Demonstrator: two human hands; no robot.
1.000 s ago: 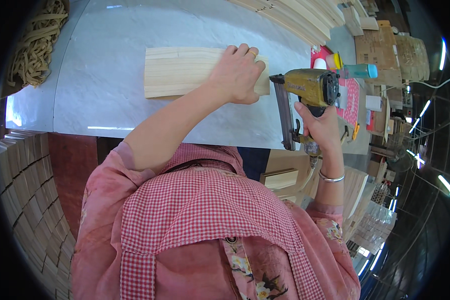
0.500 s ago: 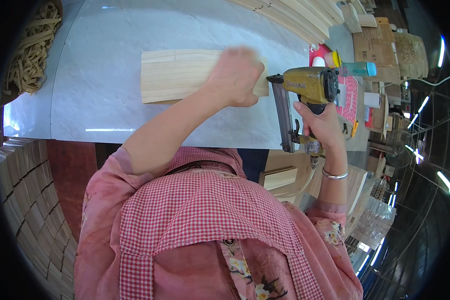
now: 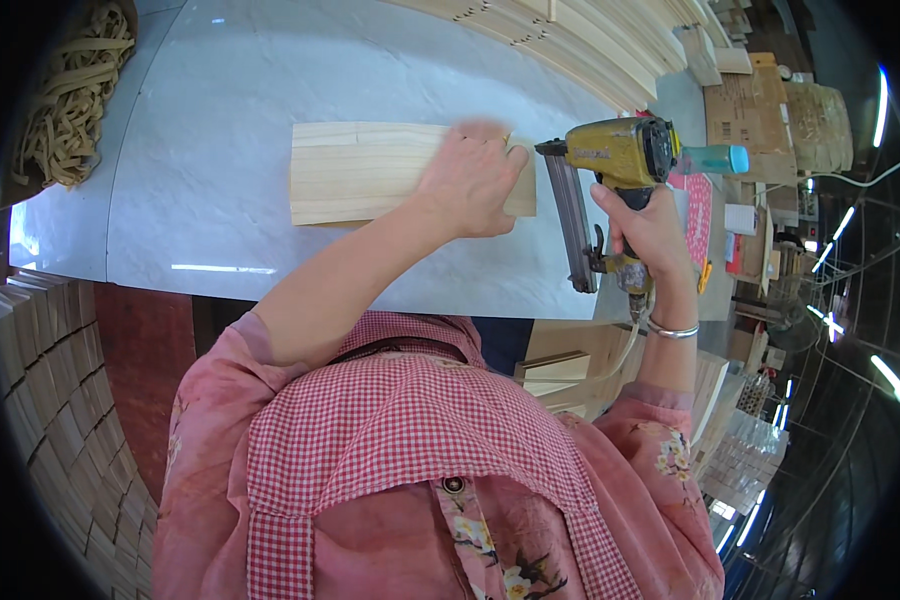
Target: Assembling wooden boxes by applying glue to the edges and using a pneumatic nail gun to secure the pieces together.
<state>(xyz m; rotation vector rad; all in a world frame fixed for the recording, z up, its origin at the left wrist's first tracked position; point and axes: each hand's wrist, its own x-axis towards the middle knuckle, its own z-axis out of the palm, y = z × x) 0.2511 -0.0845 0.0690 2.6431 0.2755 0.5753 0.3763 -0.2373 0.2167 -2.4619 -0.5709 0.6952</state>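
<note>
Board (image 3: 360, 175) lies on table (image 3: 230, 80), nailer (image 3: 610, 155) right, perhaps touching.

No words or numbers legible. Lettering (image 3: 592, 154), one short dark line, sits along the side of the yellow nail gun (image 3: 620, 135); too small and soft to spell out. Cardboard box (image 3: 745, 100) at upper right carries small dark print (image 3: 726, 130) on its side, blurred. Pale planks (image 3: 610, 50) at the top show little dark marks (image 3: 526, 40) in rows; can't tell if writing or holes.
</note>
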